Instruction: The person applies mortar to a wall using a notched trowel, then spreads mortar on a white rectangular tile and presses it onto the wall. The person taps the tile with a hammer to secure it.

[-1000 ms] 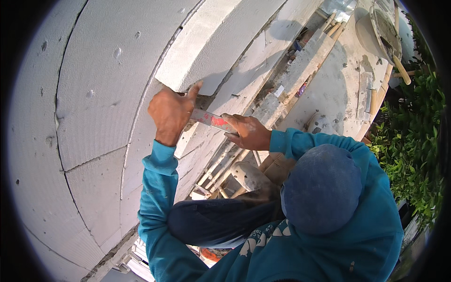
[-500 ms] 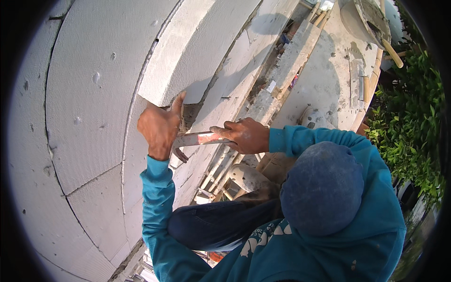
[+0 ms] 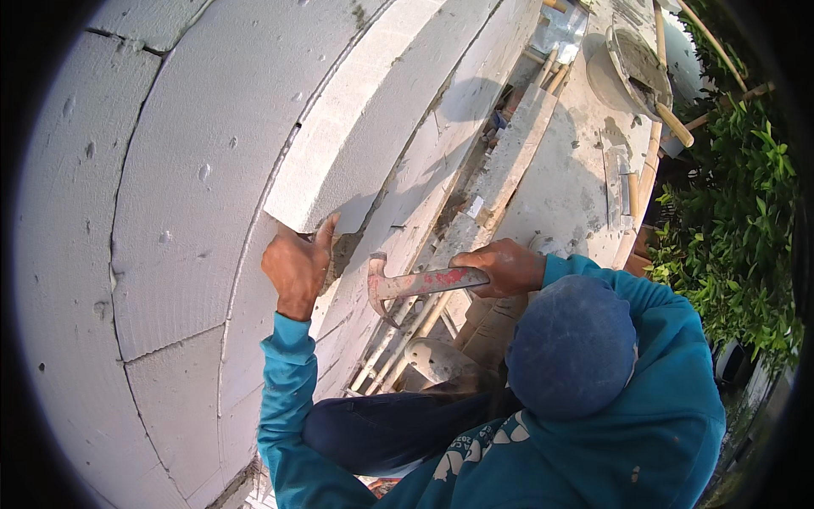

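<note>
My left hand (image 3: 295,265) is at the lower end of a long white lightweight block (image 3: 360,157) in the wall. Its thumb points up against the block's end and the curled fingers are partly hidden behind that edge. In my right hand (image 3: 507,266) is a claw hammer (image 3: 424,282), gripped by the handle's end. The hammer's head hangs apart from the block, to the right of my left hand, claw pointing down. Below the block's end, a dark gap (image 3: 341,253) shows in the course.
Large pale blocks (image 3: 182,212) with thin joints make up the wall on the left. A mortar-stained board (image 3: 509,161) and bamboo poles (image 3: 407,339) run alongside. A mortar bucket (image 3: 629,72) and a trowel (image 3: 633,195) lie upper right, near leafy plants (image 3: 721,246).
My right hand has drawn the hammer away from my left hand, to the right and slightly down. My left hand stays at the block's end. The whole view has shifted a little.
</note>
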### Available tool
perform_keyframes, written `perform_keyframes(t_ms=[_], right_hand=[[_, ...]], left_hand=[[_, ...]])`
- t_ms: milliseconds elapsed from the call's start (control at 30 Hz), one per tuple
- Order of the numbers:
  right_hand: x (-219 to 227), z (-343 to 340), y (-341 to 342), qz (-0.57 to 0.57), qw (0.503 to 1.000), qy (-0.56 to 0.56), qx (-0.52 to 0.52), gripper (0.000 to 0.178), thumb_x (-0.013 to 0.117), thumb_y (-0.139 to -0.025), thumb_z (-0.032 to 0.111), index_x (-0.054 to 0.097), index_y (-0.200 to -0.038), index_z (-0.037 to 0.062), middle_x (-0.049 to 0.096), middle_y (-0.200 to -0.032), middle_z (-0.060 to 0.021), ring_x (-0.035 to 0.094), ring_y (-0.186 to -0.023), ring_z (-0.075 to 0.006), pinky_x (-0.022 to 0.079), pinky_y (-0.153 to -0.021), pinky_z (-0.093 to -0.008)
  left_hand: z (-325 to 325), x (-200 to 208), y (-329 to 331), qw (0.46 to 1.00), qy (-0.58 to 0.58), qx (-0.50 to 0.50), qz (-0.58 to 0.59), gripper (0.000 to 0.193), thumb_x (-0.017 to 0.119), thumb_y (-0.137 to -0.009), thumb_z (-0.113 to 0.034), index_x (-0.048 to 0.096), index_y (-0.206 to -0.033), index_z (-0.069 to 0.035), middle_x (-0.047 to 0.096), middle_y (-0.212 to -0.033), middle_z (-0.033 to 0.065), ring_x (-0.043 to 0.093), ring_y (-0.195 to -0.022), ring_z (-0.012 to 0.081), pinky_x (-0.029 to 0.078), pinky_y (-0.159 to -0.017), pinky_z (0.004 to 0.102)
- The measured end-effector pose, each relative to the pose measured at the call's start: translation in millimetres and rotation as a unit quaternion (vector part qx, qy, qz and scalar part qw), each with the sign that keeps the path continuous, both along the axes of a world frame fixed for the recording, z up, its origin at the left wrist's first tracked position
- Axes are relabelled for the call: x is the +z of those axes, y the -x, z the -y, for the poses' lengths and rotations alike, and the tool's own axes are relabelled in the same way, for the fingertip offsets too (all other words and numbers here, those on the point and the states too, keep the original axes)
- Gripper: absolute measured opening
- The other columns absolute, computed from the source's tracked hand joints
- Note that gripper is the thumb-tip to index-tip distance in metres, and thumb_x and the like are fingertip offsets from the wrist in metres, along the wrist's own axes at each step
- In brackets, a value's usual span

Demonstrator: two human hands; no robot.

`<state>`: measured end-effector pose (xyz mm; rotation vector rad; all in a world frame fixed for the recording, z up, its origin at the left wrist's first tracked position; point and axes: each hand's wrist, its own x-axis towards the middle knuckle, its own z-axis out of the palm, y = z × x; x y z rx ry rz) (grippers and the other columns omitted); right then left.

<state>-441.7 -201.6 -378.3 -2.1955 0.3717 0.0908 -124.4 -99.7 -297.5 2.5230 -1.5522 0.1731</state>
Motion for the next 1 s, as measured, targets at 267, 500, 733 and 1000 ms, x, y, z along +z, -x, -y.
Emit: perform_keyframes(t_ms=[267, 500, 733, 1000], right_hand=[[108, 56, 27, 0.263, 0.960, 0.016, -0.096, 0.044, 0.065, -0.088, 0.019, 0.054, -0.126, -0.0004, 0.063, -0.077, -0.0149, 0.065, -0.064, -0.0267, 0.051, -0.061, -0.0361], [156, 60, -60, 0.208, 0.955, 0.134, -0.161, 0.036, 0.053, -0.097, 0.017, 0.048, -0.115, -0.0126, 0.057, -0.064, -0.0208, 0.058, -0.053, -0.0381, 0.046, -0.053, -0.0440], [145, 56, -80, 0.095, 0.969, 0.150, -0.170, 0.034, 0.051, -0.100, 0.021, 0.050, -0.114, -0.0096, 0.055, -0.066, -0.0249, 0.056, -0.059, -0.0394, 0.040, -0.056, -0.0505], [122, 62, -65, 0.219, 0.928, 0.180, -0.241, 0.028, 0.054, -0.097, 0.019, 0.049, -0.106, -0.0077, 0.055, -0.058, -0.0228, 0.060, -0.054, -0.0407, 0.046, -0.052, -0.0487]], left_hand=[[-3, -11, 1, 0.985, 0.066, 0.023, -0.159, 0.058, 0.079, -0.081, -0.037, 0.058, -0.104, 0.012, 0.068, -0.071, 0.0217, 0.071, -0.062, 0.0280, 0.056, -0.056, 0.0367], [-4, -13, 2, 0.974, 0.091, 0.021, -0.208, 0.057, 0.079, -0.081, -0.030, 0.055, -0.108, 0.013, 0.069, -0.081, 0.0269, 0.072, -0.070, 0.0311, 0.058, -0.063, 0.0376], [-3, -19, -1, 0.977, 0.097, 0.020, -0.188, 0.054, 0.081, -0.079, -0.032, 0.057, -0.103, 0.010, 0.068, -0.075, 0.0225, 0.071, -0.066, 0.0288, 0.056, -0.060, 0.0371], [0, -14, 4, 0.976, 0.105, 0.016, -0.192, 0.052, 0.079, -0.081, -0.028, 0.058, -0.109, 0.010, 0.070, -0.086, 0.0234, 0.072, -0.077, 0.0295, 0.057, -0.069, 0.0373]])
